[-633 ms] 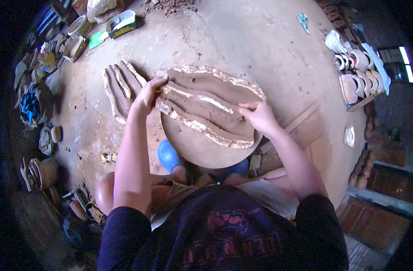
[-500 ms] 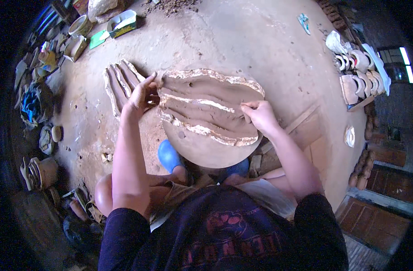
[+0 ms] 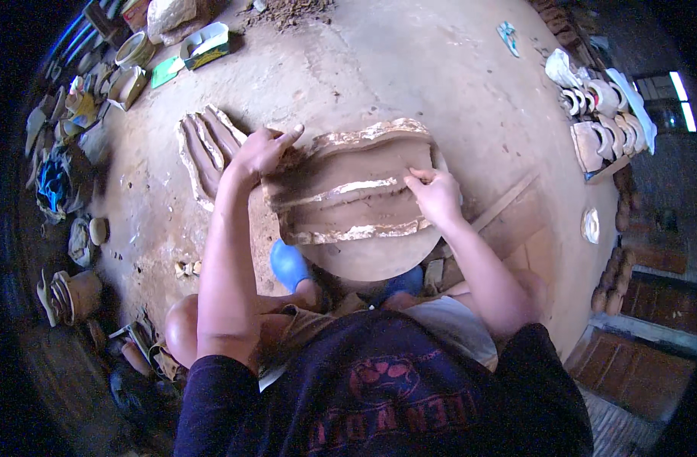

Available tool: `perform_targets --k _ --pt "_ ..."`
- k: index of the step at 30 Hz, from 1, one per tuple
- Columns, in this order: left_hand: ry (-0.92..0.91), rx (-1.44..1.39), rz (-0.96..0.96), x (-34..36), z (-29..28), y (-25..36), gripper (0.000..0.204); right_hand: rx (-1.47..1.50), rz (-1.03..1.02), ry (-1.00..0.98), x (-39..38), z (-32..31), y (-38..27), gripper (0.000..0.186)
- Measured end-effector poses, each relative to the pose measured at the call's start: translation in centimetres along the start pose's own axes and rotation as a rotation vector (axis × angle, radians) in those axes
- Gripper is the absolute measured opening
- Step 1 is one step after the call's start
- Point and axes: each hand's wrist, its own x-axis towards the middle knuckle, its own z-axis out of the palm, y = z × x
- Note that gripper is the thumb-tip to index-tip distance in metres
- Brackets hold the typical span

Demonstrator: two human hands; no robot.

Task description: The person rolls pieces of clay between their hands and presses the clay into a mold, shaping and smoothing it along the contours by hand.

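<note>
A long trough-like mould (image 3: pixel 348 189) with a pale, chipped rim and a raised middle ridge lies on a round board (image 3: pixel 379 263) in front of me. Smooth brown clay lines its two channels. My left hand (image 3: pixel 263 158) is at the mould's far left corner, thumb sticking out and the other fingers curled at the edge, partly hidden. At the ridge's right end, my right hand (image 3: pixel 438 196) has its thumb and forefinger pinched together; whatever is between them is too small to make out. A second ridged mould (image 3: pixel 204 148) lies on the ground just beyond my left hand.
Blue shoes (image 3: pixel 290 265) are on my feet below the board. Wooden planks (image 3: pixel 508 199) lie to the right. Curved clay pieces (image 3: pixel 607 137) are stacked at the far right. Boxes (image 3: pixel 205 47), pots and bags line the left side, with a loose soil heap (image 3: pixel 291 14) at the back.
The mould has turned a little counterclockwise on the board. My left hand has shifted right over its corner, and my right hand has stayed near the ridge's end.
</note>
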Motion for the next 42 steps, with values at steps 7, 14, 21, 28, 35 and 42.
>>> perform_targets --k 7,14,21,28,35,42 --pt "-0.302 0.120 -0.017 -0.3 0.5 -0.9 0.082 0.047 0.174 -0.032 0.1 -0.3 -3.9 0.026" --pt "0.011 -0.179 0.324 -1.2 4.6 1.1 0.065 0.298 0.198 -0.106 1.3 -2.2 -4.2 0.023" --pt "0.294 -0.102 0.471 -1.2 11.3 -0.3 0.058 -0.490 -0.323 -0.317 2.2 -0.3 -5.7 0.044" --pt "0.485 -0.221 0.451 -1.8 14.1 -1.4 0.054 -0.107 0.165 -0.391 -0.4 -0.2 -7.2 0.048" --pt "0.523 -0.288 0.460 -2.3 14.4 -1.3 0.053 0.655 0.491 -0.556 -2.4 -0.3 -7.0 0.090" --pt "0.419 -0.279 0.386 -1.8 13.5 -0.6 0.055 0.561 0.455 -0.610 -0.7 -0.8 -9.0 0.092"
